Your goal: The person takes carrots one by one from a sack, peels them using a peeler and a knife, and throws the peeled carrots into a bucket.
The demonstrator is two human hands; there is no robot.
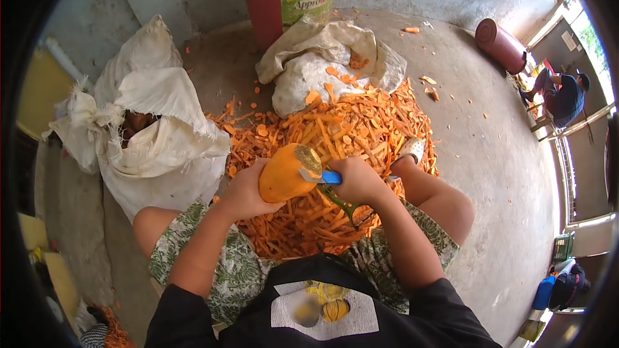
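A thick orange root, like a large carrot (282, 177), is gripped in my left hand (248, 188), its brown-green crown end tilted up to the right. My right hand (356, 182) is closed round the blue handle of a small knife (320, 176), and the blade touches the root near its crown. Something green, perhaps a second tool (342, 206), shows below my right hand; its hold is unclear. Between my legs and beyond lies a big heap of orange peelings (361, 125).
An open white sack (174, 148) with dark contents lies at the left. Behind the heap are a crumpled sack (309, 80) and a red bucket (261, 6). A dark red drum (500, 45) lies at the upper right. Two people (567, 100) are at the right edge.
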